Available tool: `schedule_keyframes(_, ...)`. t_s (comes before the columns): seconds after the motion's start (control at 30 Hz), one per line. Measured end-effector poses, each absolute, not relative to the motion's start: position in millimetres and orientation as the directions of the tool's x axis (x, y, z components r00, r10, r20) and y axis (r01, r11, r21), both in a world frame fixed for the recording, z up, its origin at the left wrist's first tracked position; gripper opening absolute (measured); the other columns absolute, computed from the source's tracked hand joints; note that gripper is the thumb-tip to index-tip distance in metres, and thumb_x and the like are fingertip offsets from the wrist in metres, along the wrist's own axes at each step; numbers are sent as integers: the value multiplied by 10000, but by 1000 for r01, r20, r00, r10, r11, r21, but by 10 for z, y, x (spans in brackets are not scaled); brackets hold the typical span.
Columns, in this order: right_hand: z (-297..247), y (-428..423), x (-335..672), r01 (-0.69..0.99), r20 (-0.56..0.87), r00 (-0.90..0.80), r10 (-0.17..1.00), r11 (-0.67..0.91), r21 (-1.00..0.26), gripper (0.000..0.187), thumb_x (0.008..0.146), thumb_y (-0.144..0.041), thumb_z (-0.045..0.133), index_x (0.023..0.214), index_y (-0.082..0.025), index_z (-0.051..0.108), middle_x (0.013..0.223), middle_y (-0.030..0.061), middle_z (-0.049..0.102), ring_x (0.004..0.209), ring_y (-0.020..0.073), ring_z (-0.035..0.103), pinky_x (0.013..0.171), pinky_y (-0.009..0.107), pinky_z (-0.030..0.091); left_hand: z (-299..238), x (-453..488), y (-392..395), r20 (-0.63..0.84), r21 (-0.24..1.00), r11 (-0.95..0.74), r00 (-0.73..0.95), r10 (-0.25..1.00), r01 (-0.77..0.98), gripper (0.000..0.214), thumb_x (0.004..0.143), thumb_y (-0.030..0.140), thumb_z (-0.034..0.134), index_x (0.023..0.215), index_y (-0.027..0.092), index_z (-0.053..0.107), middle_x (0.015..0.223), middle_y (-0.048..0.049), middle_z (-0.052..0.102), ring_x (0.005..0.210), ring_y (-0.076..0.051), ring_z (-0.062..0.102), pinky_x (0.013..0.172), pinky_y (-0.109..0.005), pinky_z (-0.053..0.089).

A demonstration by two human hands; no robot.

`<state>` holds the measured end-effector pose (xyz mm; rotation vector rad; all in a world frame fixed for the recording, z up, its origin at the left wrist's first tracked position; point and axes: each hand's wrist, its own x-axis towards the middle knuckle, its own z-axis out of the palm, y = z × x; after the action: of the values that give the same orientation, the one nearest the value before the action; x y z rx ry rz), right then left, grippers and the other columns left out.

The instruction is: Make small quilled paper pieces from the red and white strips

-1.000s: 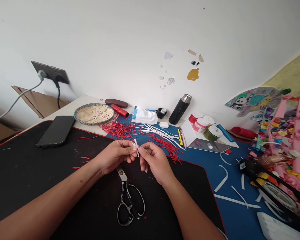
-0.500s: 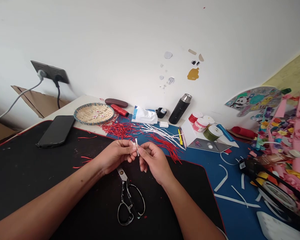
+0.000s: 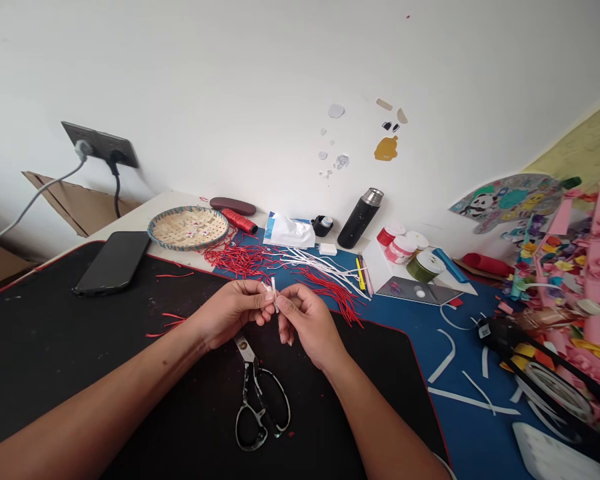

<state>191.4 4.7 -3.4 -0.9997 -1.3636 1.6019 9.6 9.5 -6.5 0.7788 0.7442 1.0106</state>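
Observation:
Above the black mat [image 3: 180, 413], my left hand [image 3: 245, 305] and my right hand [image 3: 305, 319] meet, thumbs and fingers pinched together. Between their fingertips is a short white strip [image 3: 273, 285], its upper end poking up; both hands are closed on it. The covered part of the strip is hidden by the fingers. Just below the hands lie scissors [image 3: 253, 393] with dark worn handles, their blade tips hidden under my left hand. Behind the hands are a pile of red cords [image 3: 240, 260], more red cords [image 3: 330, 290] and a bundle of white cords [image 3: 325, 267].
A phone [image 3: 113, 263] and a woven basket [image 3: 187, 228] lie at left. Red thread [image 3: 239, 221], a tissue pack [image 3: 290, 231], a black flask [image 3: 360, 219] and thread spools [image 3: 425, 265] line the back. White strips [image 3: 473, 401], paper flowers [image 3: 595, 253] and a black-handled tool [image 3: 500, 333] crowd the right.
Almost nothing differs. Both hands keep their pinch in the same place, and the white strip between them has shifted only very slightly.

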Motion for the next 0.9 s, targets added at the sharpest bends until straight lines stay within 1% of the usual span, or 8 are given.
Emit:
schedule_keyframes(0.2,-51,44,1898,-67,-59,-381,923,-91,-994,423,884,-599,721,940,-206,574,570,-69,615,391,100,543,385,192,387,-55,108,89,-184,834,322,325,928,-448,371,586,366,1030,689,113,780,630,-36,719,551,-100,636,517,-173,511)
schedule_keyframes(0.4,-43,39,1890,-53,-54,-392,918,-81,-995,420,904,-608,690,942,-211,560,559,-73,610,390,103,539,391,196,388,-66,116,81,-166,845,301,318,933,-442,350,618,367,1015,689,121,776,633,-31,719,551,-99,627,520,-179,509)
schedule_keyframes(0.7,-29,22,1892,-65,-46,-393,918,-78,-995,426,905,-620,686,938,-219,546,556,-75,605,390,106,542,392,196,392,-38,142,72,-155,851,275,288,945,-447,365,582,385,1027,676,133,780,624,-35,730,549,-112,642,517,-189,508)
schedule_keyframes(0.9,-45,42,1912,-30,-52,-395,917,-70,-997,432,905,-621,688,938,-211,555,572,-71,611,394,101,546,384,187,379,8,146,54,-156,875,268,290,944,-404,384,576,415,1025,666,134,779,615,-26,717,542,-103,628,517,-180,505)
